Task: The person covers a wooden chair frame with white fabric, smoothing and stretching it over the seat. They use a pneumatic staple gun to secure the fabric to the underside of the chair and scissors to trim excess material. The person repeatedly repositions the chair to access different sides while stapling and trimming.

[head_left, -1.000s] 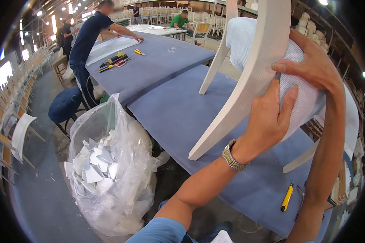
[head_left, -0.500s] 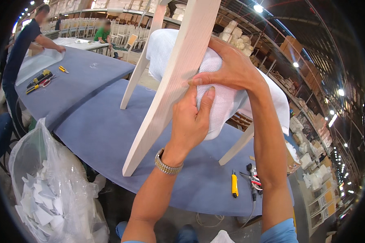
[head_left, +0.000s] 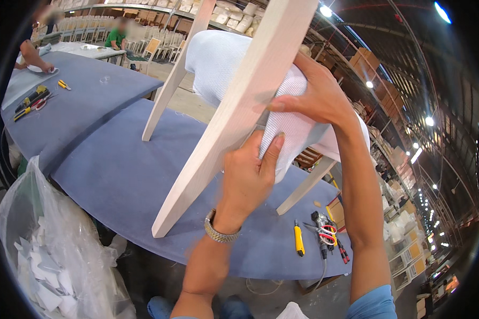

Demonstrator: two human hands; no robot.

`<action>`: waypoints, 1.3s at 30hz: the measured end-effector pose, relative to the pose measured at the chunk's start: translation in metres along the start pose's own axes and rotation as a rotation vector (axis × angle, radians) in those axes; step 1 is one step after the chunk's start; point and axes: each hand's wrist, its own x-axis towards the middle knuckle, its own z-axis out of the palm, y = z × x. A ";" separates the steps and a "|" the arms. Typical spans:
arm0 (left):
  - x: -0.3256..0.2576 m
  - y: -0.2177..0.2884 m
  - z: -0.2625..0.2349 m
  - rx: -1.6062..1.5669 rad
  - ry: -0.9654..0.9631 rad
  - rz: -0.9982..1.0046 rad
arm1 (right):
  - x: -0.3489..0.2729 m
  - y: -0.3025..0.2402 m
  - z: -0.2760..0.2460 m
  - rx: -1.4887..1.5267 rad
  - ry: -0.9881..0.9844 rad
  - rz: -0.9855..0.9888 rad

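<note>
A pale wooden chair with a light blue-white upholstered seat (head_left: pixel 218 58) stands on a blue-grey padded table (head_left: pixel 112 175). Its near leg (head_left: pixel 223 122) slants across the middle of the view. My left hand (head_left: pixel 247 178), with a metal watch on the wrist, presses the seat fabric from below beside that leg. My right hand (head_left: pixel 316 95) grips the fabric edge (head_left: pixel 287 133) from above and pulls it over the seat's corner. Both hands touch the same fold of cloth.
A yellow utility knife (head_left: pixel 299 239) and red-handled scissors and pliers (head_left: pixel 327 236) lie near the table's right edge. A clear plastic bag of white scraps (head_left: pixel 53 260) stands at lower left. Another person's hand (head_left: pixel 34 58) works at a second table with tools (head_left: pixel 32 101).
The view has swung right and closer to the chair. My left hand has slid up the fabric beside the leg, and my right hand keeps hold of the seat's edge.
</note>
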 end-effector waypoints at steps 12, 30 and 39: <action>-0.015 -0.004 0.026 -0.581 0.273 -0.178 | -0.002 -0.011 -0.008 -0.053 -0.041 -0.012; -0.011 -0.040 0.039 -0.895 0.382 -0.160 | 0.004 -0.013 -0.003 -0.054 -0.044 0.049; 0.000 -0.160 0.027 -0.271 0.087 -0.057 | 0.000 -0.009 -0.003 -0.062 -0.031 0.029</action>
